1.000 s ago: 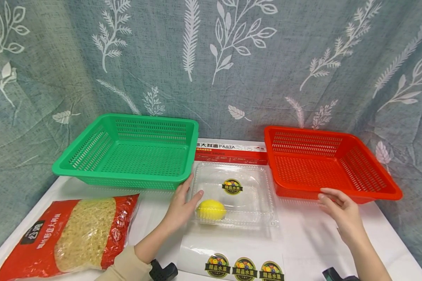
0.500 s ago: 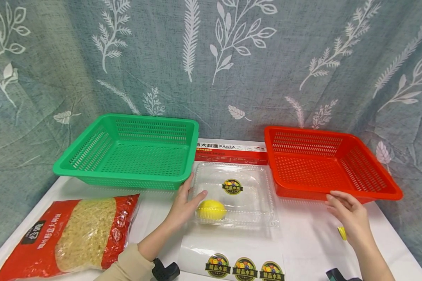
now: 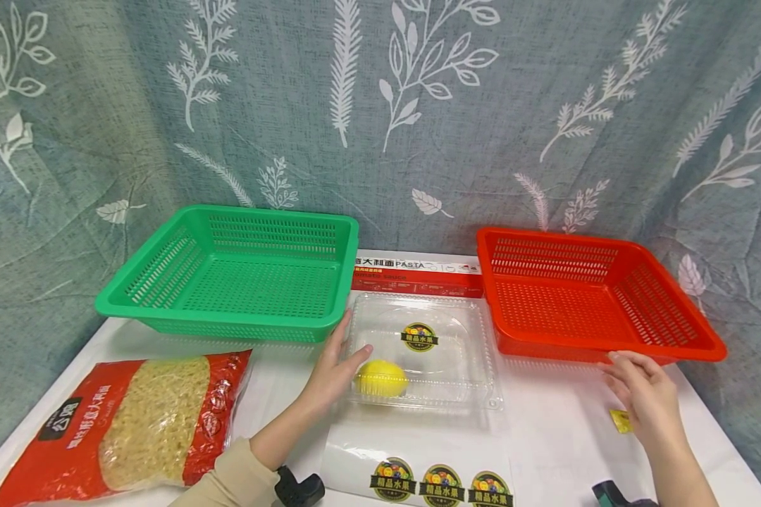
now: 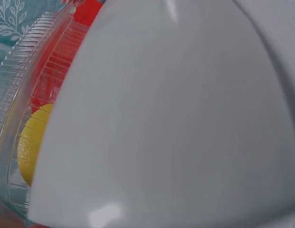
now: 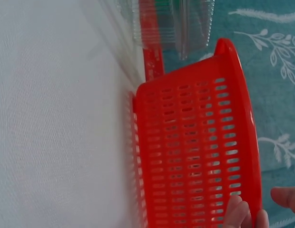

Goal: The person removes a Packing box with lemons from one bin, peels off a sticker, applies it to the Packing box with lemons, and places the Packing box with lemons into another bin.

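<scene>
My left hand (image 3: 332,370) lies along the left side of a clear plastic clamshell box (image 3: 450,359), fingers mostly straight and thumb over its corner. Inside the box, near that thumb, sits a lemon (image 3: 382,378); a round fruit label (image 3: 418,337) is on the lid. In the left wrist view, a smooth white sheet (image 4: 171,123) hides the hand. My right hand (image 3: 650,394) is at the front rim of the red basket (image 3: 545,345), holding nothing visible. In the right wrist view its thumb (image 5: 285,195) is apart from the fingers, which overlap the basket's slotted wall.
A label sheet (image 3: 361,443) lies in front of the box. Beside the right wrist is a small yellow piece (image 3: 621,421). A green basket (image 3: 228,320) stands back left, a bag of pasta (image 3: 152,422) front left. Behind the box is a red pasta carton (image 3: 412,278).
My right hand has slid rightward along the red basket's front rim, uncovering the small yellow piece on the table. The left hand has barely moved.
</scene>
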Action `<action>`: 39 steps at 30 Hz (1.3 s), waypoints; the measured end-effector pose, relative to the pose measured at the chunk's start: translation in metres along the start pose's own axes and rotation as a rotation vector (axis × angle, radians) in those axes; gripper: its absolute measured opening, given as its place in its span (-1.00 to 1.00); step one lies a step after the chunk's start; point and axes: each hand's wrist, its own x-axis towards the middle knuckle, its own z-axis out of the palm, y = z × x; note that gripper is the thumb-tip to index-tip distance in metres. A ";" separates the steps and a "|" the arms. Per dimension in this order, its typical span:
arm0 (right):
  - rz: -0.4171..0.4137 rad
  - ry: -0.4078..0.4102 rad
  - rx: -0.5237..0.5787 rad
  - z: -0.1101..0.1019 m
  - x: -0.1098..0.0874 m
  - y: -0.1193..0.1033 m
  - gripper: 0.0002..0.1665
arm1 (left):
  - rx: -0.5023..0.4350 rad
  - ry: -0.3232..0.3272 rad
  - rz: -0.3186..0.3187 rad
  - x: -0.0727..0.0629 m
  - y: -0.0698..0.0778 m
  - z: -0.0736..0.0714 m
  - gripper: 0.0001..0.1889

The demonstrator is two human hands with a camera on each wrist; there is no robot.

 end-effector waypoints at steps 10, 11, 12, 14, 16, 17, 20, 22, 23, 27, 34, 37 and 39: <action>0.080 -0.037 0.027 0.008 -0.013 -0.016 -0.81 | -0.022 0.008 -0.004 0.001 0.001 0.001 -0.28; 0.083 -0.032 0.033 0.012 -0.017 -0.019 -0.83 | -0.029 0.008 -0.004 0.001 0.001 0.001 -0.28; 0.095 -0.035 0.045 0.017 -0.021 -0.024 -0.84 | -0.037 0.008 -0.003 0.001 0.001 0.001 -0.28; 0.110 -0.041 0.099 0.027 -0.029 -0.032 -0.82 | -0.053 0.008 -0.003 0.001 0.001 0.002 -0.28; 0.114 -0.039 0.153 0.034 -0.036 -0.038 -0.73 | -0.073 0.006 -0.004 0.001 0.000 0.002 -0.29; 0.117 -0.038 0.178 0.037 -0.038 -0.040 -0.68 | -0.083 0.006 -0.006 0.001 0.000 0.002 -0.29; 0.124 -0.048 0.246 0.042 -0.043 -0.044 -0.56 | -0.090 0.007 0.002 0.002 0.000 0.003 -0.30; 0.125 -0.063 0.301 0.043 -0.044 -0.044 -0.53 | -0.091 0.007 0.008 0.001 0.000 0.003 -0.31; 0.127 -0.071 0.335 0.043 -0.044 -0.044 -0.53 | -0.090 0.007 0.011 0.001 0.000 0.003 -0.31; 0.144 -0.086 0.431 0.043 -0.041 -0.044 -0.50 | -0.103 0.008 0.017 0.001 0.000 0.003 -0.31; 0.199 -0.046 0.510 0.046 -0.039 -0.046 -0.44 | -0.137 0.012 0.024 -0.001 0.002 0.003 -0.32; 0.213 -0.036 0.518 0.046 -0.038 -0.047 -0.46 | -0.139 0.015 0.024 -0.002 0.003 0.004 -0.32; 0.217 -0.029 0.506 0.047 -0.038 -0.047 -0.46 | -0.139 0.018 0.024 -0.004 0.004 0.004 -0.32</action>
